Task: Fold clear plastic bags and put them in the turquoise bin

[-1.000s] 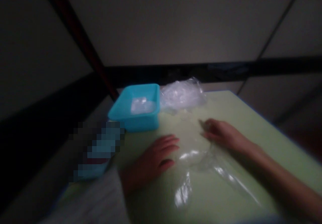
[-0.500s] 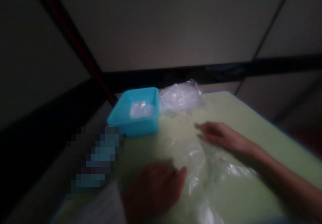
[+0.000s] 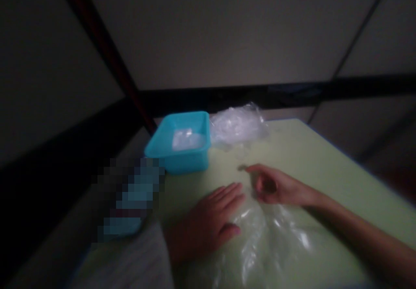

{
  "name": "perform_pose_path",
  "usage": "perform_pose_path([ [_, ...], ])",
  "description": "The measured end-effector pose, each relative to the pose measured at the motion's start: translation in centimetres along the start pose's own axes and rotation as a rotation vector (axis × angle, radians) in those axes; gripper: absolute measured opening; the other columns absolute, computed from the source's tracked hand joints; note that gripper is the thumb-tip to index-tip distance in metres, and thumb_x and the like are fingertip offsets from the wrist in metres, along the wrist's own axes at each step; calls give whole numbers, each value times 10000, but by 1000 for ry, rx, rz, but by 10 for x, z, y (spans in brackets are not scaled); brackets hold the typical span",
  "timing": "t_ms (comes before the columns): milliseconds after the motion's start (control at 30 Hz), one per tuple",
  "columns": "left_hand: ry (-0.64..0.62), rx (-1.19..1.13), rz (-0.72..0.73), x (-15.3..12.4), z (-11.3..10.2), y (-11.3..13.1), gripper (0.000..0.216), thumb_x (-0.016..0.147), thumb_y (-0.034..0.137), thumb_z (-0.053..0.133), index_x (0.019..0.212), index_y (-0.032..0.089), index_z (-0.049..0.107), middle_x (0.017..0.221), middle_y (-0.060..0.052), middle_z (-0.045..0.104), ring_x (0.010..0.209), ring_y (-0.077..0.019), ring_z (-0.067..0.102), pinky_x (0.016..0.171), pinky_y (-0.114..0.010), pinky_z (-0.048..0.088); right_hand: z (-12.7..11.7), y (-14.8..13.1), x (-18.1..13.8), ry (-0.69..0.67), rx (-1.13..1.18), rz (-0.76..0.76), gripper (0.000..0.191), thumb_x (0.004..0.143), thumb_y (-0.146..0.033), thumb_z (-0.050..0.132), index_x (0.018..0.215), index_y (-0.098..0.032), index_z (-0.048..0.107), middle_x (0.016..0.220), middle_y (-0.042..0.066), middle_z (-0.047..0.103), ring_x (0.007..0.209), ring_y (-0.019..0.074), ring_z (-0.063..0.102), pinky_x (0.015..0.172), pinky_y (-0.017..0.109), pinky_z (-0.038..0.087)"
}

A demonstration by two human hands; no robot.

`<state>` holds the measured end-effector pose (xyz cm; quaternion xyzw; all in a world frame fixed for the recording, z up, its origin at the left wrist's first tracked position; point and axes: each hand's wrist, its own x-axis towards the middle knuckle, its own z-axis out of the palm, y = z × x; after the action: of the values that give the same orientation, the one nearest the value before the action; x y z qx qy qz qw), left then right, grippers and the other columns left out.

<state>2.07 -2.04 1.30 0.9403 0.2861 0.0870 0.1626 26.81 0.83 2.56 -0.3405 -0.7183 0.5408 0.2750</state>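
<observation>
A clear plastic bag (image 3: 251,241) lies spread and wrinkled on the pale green tabletop (image 3: 328,167). My left hand (image 3: 214,215) rests palm down at the bag's left side, its fingers stretched forward and the thumb apart. At the bag's far edge, my right hand (image 3: 274,187) has its index finger pointing left, while thumb and other fingers curl into a ring, seemingly pinching the thin film. Blur hides the exact contact.
A turquoise plastic basket (image 3: 186,161) stands at the back left with a whitish clear packet (image 3: 186,139) inside. Beside it is a heap of clear plastic bags (image 3: 238,124). A pixelated bluish thing (image 3: 136,198) lies at the left edge. A wall panel (image 3: 227,33) rises behind.
My left hand has moved forward and its fingers have straightened out. My right hand has come slightly nearer, and its fingers have curled at the bag's edge. The bag's wrinkles have shifted.
</observation>
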Motion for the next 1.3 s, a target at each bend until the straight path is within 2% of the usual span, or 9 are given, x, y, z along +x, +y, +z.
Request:
perform_pose_path([
  [167, -15, 5, -10, 1, -2, 2, 594, 872, 306, 530, 1410, 211, 297, 1512, -80, 214, 1389, -238, 184, 1130, -435, 203, -19, -4, -4, 63, -77, 78, 577, 686, -176, 611, 1223, -177, 404, 691, -38, 515, 599, 115, 511, 539, 242, 422],
  [400, 33, 41, -47, -2, 2, 1, 615, 871, 319, 534, 1418, 221, 271, 1518, -77, 195, 1393, -243, 164, 1130, -453, 186, -36, -14, -8, 509, -447, -23, 362, 783, -298, 544, 1113, -174, 463, 761, 28, 606, 690, 177, 585, 628, 306, 478],
  [567, 16, 68, -81, -2, 4, 2, 651, 864, 315, 539, 1430, 195, 239, 1523, -90, 165, 1396, -252, 143, 1135, -454, 174, -7, -17, -10, 171, -728, -212, 702, 710, -307, 661, 1332, -192, 357, 1205, 121, 561, 1097, 278, 529, 926, 432, 423],
  [667, 21, 67, -83, -2, 3, 3, 651, 858, 310, 547, 1424, 178, 255, 1522, -97, 170, 1395, -257, 143, 1140, -451, 165, 3, -11, -9, 60, -892, -275, 723, 735, -193, 595, 1391, -202, 292, 1314, 127, 498, 1167, 281, 485, 977, 452, 381],
  [933, -6, 103, -98, -1, 2, 4, 633, 878, 311, 513, 1430, 175, 234, 1517, -100, 191, 1398, -243, 137, 1137, -444, 171, -17, -9, -7, 609, -907, -277, 356, 839, -154, 464, 1195, -152, 480, 1096, 142, 599, 983, 265, 584, 841, 426, 475],
  [1000, 13, 122, -103, -2, 4, 3, 649, 877, 310, 510, 1434, 164, 212, 1515, -106, 193, 1398, -243, 140, 1135, -444, 173, -10, -16, -9, 477, -797, -323, 305, 886, -202, 453, 1186, -181, 505, 1105, 115, 608, 1001, 237, 589, 857, 386, 483],
  [1067, 27, 145, -114, -3, 6, 2, 667, 878, 349, 504, 1434, 141, 199, 1514, -124, 191, 1397, -251, 137, 1129, -452, 183, 2, -19, -10, 166, -742, -322, 372, 926, -269, 435, 1291, -197, 458, 1254, 108, 557, 1127, 221, 540, 951, 368, 444],
  [1167, 45, 180, -145, -3, 8, 0, 675, 894, 423, 464, 1433, 123, 188, 1512, -138, 187, 1396, -259, 135, 1121, -464, 197, 17, -10, -9, -162, -778, -284, 677, 912, -429, 463, 1455, -127, 196, 1479, 161, 280, 1346, 251, 290, 1099, 402, 275],
  [1300, 25, 219, -161, -3, 9, -1, 654, 913, 443, 422, 1437, 131, 185, 1520, -119, 169, 1400, -249, 125, 1128, -455, 185, 12, 13, -7, -255, -870, -245, 783, 895, -539, 418, 1470, -156, 51, 1516, 122, 119, 1392, 264, 113, 1140, 459, 105],
])
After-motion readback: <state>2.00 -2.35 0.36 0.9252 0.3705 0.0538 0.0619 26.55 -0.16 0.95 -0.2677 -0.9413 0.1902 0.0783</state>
